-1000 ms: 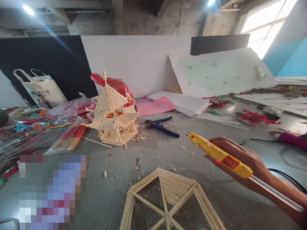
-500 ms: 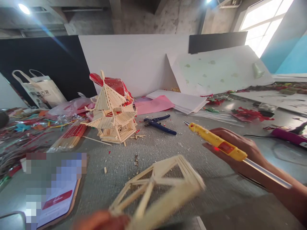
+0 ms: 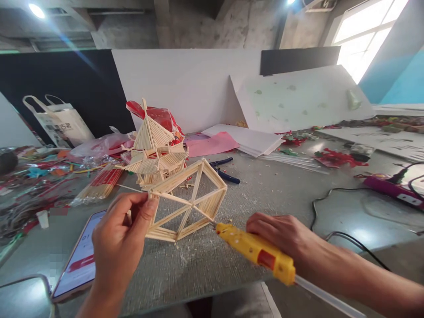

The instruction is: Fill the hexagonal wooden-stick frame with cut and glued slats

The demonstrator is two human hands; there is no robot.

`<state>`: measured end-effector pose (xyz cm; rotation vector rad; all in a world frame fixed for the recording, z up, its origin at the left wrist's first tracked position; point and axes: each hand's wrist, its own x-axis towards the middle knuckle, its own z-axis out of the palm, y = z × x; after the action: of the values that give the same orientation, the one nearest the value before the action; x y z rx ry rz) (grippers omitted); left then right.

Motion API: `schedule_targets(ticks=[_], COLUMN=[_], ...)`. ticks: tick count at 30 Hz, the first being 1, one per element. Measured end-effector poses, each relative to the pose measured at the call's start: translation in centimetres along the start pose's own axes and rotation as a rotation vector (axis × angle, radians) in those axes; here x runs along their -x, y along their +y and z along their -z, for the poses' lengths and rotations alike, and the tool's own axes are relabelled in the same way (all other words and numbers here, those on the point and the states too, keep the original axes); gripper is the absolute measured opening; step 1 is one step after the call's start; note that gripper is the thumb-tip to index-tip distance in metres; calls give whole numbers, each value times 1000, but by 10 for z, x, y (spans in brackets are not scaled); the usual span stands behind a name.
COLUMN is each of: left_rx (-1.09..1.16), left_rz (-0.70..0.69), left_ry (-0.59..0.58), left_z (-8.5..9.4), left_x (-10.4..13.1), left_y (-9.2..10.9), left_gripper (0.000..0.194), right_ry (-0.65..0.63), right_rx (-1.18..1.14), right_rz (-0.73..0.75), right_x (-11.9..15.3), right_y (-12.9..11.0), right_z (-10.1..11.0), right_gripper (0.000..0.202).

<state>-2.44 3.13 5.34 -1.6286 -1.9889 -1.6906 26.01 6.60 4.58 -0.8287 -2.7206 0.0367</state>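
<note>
My left hand (image 3: 124,238) pinches the left corner of a six-sided wooden stick frame (image 3: 192,205), which is tilted above the table with its spokes meeting in the middle. My right hand (image 3: 281,234) is wrapped round a yellow glue gun (image 3: 255,251) with a clear glue stick out of its back end. The gun's nozzle is at the frame's lower right corner. Behind the frame stands a pagoda-shaped stick model (image 3: 154,141), its lower part partly covered by the frame.
Dark blue pliers (image 3: 228,177) lie behind the frame. A phone (image 3: 77,260) rests at left, near bundled sticks (image 3: 99,183). Pink paper (image 3: 212,145) and white boards (image 3: 245,138) are farther back. A purple power strip (image 3: 394,190) with black cables lies at right.
The stick frame has been raised and turned up, with my left hand now fully in view. My right hand has brought the glue gun left and down to the frame's corner.
</note>
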Motion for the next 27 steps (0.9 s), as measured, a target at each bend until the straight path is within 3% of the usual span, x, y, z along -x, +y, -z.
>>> schedule_targets(ticks=[3,8,16,27], left_rx=[54,318,646,528], left_rz=[45,190,390,334], left_ry=[-2,-78,-85,-13], left_z=[-5,-18,-20,-23], left_x=[-8,-27,-31,-27], left_y=[-10,-29,-27,-35], left_gripper=[26,30,24,26], right_ry=[-95,-126,-107,-148], right_rx=[-86,-79,-67,-36], right_rz=[36,-15,60,15], right_x=[-19,-37,-41,-48], right_y=[-14,-19,-18,-29], right_z=[-6,-11,-25,-37], right_gripper=[14,15,9,12])
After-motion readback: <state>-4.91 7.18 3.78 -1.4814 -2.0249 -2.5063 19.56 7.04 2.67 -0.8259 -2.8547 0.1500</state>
